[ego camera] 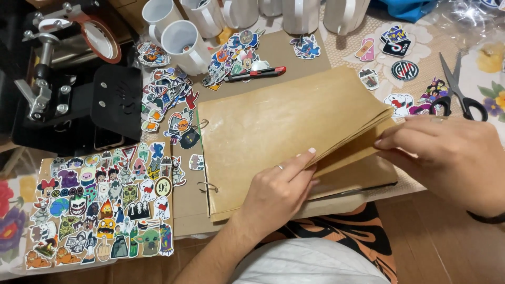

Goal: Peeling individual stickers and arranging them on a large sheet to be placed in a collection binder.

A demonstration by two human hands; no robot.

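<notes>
Stickers, sorted, fill a brown board [100,205] at the far left of the desk [336,50]: cartoon faces, flames, small signs, packed edge to edge in rows, so that part looks finished. Above it stands a black mug press [79,89] with a round orange-rimmed clamp. Next right, a loose sticker heap [165,97] lies unsorted beside white mugs [184,44], with a second heap [234,55] and a red and black cutter [258,72] near it; this stock appears still to be filed. Centre: a ring binder [284,137] of tan waxy sheets, bound by two wire rings on its left edge, lying open on a brown card. Left hand [276,192], ring on one finger, rests flat on the top sheet, index finger slipped under lifted pages. Right hand [447,155] pinches the right corner of the page stack, fingers closed on the sheets, lifting them; hands well apart. No stickers show on the visible page. Right of the binder, single round and shaped stickers [405,70] lie spread on a lace cloth, then black-handled scissors [457,89].
</notes>
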